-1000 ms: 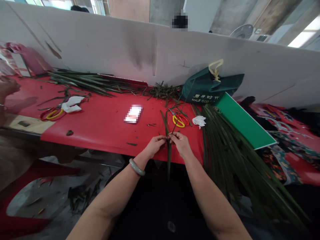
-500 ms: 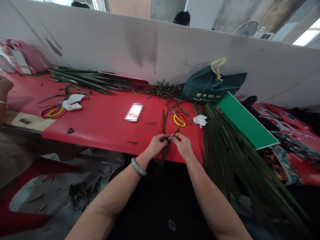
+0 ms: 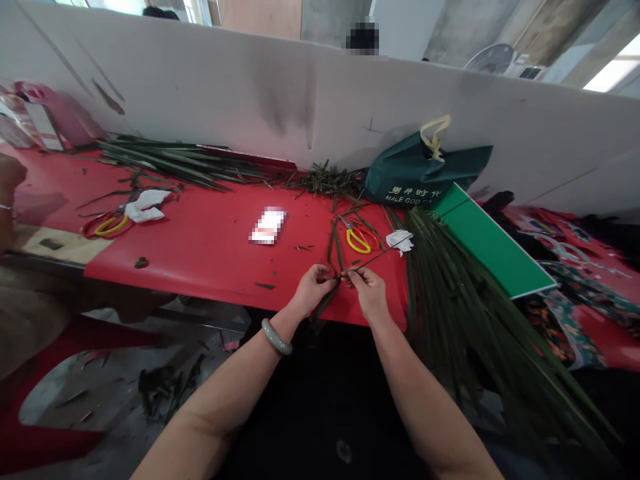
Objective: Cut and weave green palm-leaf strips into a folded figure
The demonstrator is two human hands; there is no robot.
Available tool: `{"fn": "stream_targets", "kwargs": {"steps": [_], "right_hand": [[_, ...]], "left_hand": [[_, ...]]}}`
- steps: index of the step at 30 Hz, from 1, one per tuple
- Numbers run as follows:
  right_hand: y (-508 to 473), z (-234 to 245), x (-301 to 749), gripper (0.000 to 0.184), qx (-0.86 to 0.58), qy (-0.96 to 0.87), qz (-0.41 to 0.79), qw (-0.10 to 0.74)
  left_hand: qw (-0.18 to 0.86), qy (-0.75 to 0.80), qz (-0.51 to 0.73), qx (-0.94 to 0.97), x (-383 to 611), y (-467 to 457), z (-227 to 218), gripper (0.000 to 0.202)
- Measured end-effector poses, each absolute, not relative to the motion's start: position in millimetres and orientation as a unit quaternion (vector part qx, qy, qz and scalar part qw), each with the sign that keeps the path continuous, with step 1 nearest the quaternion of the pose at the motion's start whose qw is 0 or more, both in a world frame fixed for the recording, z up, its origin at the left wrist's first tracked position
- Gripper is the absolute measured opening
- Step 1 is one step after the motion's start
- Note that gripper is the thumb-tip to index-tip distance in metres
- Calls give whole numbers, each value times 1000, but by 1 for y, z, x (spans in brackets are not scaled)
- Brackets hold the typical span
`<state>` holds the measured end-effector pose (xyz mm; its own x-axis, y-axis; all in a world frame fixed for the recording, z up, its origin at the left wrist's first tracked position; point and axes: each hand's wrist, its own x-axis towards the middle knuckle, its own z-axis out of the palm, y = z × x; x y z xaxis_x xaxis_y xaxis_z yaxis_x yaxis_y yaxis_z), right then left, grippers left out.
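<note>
Above the front edge of the red-covered table (image 3: 210,260), my two hands meet over narrow green leaf strips (image 3: 338,248). My left hand (image 3: 314,287) pinches the strips where they cross; two ends stand up beyond it and another hangs down below. My right hand (image 3: 369,290) pinches a thin strip that sticks out to the right, over a crumpled white tissue (image 3: 400,241). Fingers hide the crossing itself. Just beyond my hands lie scissors (image 3: 361,240) with yellow and red handles.
Long green leaves (image 3: 450,300) hang off the table's right side beside a green board (image 3: 495,240). A dark green bag (image 3: 425,170) leans on the partition (image 3: 225,87). A blurred phone (image 3: 269,225), leaf scraps (image 3: 330,180) and other scissors (image 3: 111,223) lie about. Another person's hand (image 3: 11,175) is at far left.
My right hand has moved slightly right, and its strip has swung from pointing up to pointing right. The upright ends now stand apart in a V. My left hand stays nearly in place.
</note>
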<state>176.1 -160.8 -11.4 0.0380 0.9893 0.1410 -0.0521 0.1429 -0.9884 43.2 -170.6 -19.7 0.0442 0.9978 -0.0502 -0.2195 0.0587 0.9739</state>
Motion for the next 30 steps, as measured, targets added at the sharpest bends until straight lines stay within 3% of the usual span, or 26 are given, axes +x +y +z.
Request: {"fn": "stream_targets", "kwargs": {"steps": [4,8,30], "right_hand": [[-161,-10,174,15,-454,-500,465,572],[-162,-10,174,17,-462,-517,448,565],[-176,-9,176,18,-471,-665,312,489]], "left_hand": [[563,458,479,493,42,-170,-20,16],[554,473,450,517,43,-170,-17,19],[573,474,503,440,47,-169,-23,20]]}}
